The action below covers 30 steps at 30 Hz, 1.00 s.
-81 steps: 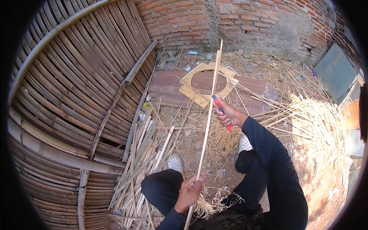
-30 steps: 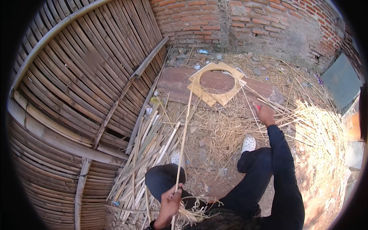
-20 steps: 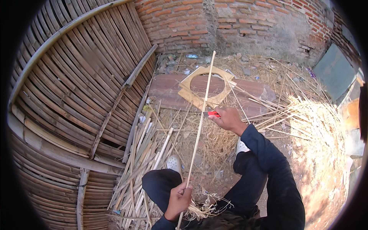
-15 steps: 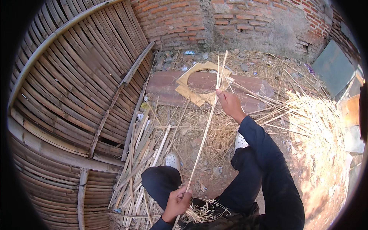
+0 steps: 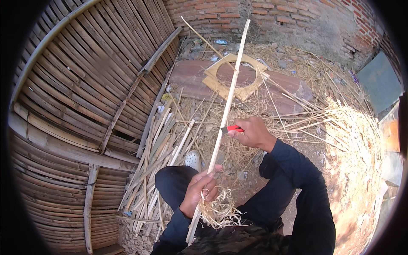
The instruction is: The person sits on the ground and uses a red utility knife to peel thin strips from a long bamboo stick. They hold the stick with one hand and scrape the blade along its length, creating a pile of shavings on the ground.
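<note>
A long pale bamboo strip slants from my lap up toward the brick wall. My left hand is closed around its lower part. In my right hand is a red-handled utility knife, its dark blade against the strip's edge about midway along. A thin sliver meets the strip higher up and sticks out to the left; I cannot tell whether it is still attached. Curly shavings bunch beside my left hand, over my lap.
Split bamboo sticks lie piled left of my foot, beside a bamboo slat wall. Ahead, a yellowish board with a round hole rests on a brown sheet. Straw-like shavings heap at the right.
My right hand has come down and nearer from the strip's upper part, and the red utility knife now shows in it. The strip stands more toward the wall, and the sliver now angles left.
</note>
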{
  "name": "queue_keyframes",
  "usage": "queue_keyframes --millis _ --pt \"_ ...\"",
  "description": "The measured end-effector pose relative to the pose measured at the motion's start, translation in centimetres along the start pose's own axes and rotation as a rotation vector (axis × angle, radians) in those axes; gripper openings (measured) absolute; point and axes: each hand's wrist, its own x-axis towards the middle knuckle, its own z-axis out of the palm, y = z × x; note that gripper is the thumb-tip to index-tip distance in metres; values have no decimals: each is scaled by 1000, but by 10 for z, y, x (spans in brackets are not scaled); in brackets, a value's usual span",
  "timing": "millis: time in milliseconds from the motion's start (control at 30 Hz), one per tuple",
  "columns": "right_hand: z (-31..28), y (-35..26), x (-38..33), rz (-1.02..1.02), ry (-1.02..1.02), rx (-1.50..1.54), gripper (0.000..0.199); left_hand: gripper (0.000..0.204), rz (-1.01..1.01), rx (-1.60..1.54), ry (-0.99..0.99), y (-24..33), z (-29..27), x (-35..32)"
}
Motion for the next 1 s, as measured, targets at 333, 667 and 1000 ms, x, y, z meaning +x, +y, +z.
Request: queue_keyframes --millis 333,667,1000 --pt "11 -10 -7 -64 95 -188 59 32 29 122 73 -2 18 15" --pt "9 26 14 -248 239 -374 60 33 26 172 33 -12 21 16" --pt "16 70 44 -274 237 -433 63 34 4 177 23 -18 15 9"
